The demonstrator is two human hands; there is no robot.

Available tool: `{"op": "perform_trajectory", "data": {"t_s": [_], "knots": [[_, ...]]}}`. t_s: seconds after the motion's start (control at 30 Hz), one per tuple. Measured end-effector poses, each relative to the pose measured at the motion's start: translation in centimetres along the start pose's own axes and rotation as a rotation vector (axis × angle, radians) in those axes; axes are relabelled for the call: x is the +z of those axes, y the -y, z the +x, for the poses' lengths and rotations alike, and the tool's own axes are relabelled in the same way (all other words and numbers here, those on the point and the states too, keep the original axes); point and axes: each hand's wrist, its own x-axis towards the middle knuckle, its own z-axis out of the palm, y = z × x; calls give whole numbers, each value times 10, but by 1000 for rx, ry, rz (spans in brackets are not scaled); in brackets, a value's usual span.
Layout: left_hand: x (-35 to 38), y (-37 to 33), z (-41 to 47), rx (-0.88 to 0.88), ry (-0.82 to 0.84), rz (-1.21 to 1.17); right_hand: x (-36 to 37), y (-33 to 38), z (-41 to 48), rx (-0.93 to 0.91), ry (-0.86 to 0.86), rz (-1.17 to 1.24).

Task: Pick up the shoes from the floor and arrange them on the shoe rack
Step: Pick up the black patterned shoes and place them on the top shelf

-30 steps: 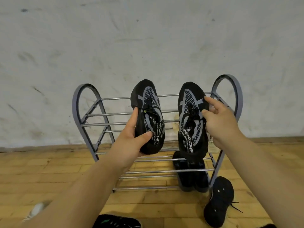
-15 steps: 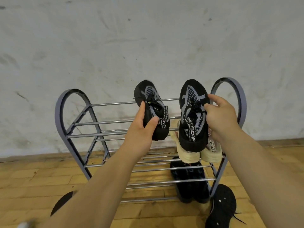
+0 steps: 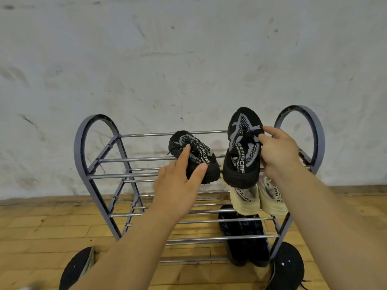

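Left hand (image 3: 178,186) clasps one black shoe (image 3: 193,154), right hand (image 3: 279,152) its mate (image 3: 243,151), at the rack (image 3: 79,151)'s top right.
Beneath: two cream shoes (image 3: 245,200), two black sneakers (image 3: 243,233); two loose shoes (image 3: 288,266) on the floor.

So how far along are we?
Done: cream pair on the middle tier, black pair on the bottom. In hand: left hand holds the tilted black-grey shoe, right hand the toe-up black-grey shoe, at the top tier of the rack. Remaining: right floor shoe and left floor shoe, both black.

Glossy metal rack rods (image 3: 150,159), matt knit shoes (image 3: 243,151), scuffed wall (image 3: 188,59), wooden floor (image 3: 41,225)
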Motion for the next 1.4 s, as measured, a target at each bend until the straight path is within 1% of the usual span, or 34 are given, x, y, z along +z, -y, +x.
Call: {"op": "perform_trajectory", "data": {"t_s": [0.1,0.13,0.17,0.23,0.27,0.33,0.4,0.47,0.57,0.77,0.87,0.93,1.0,1.1,1.23,1.4], "knots": [[-4,-2,-3,3,17,0,6,-5,-2,-8,73,-68],[-6,-2,-4,1,25,1,6,-6,-5,-21,101,-143],[-8,-2,-5,1,30,6,4,-4,-9,-68,116,-270],[-10,-1,-8,2,33,22,-2,-1,-19,-211,143,-577],[-11,-1,-9,-1,34,30,-3,1,-26,-264,175,-670],[-12,0,-9,10,26,33,-5,-1,-34,-302,278,-750],[-10,2,-8,34,15,18,-7,-7,-42,-332,364,-882],[-8,4,-7,41,14,-5,-9,-11,-44,-357,379,-965],[-7,4,-7,38,6,-5,-12,-12,-47,-371,388,-994],[-5,4,-9,36,5,20,-20,-14,-45,-481,369,-997],[-4,3,-10,51,-7,60,-27,-14,-38,-469,346,-970],[-4,3,-10,53,-8,65,-31,-16,-39,-464,347,-1009],[-4,5,-9,56,-3,61,-32,-19,-41,-491,355,-1055],[-4,5,-9,54,-6,45,-38,-20,-40,-543,347,-1045],[-4,4,-10,48,-9,47,-55,-17,-29,-526,277,-1043],[-6,1,-12,47,-5,56,-78,-17,-13,-547,91,-1164]]}}
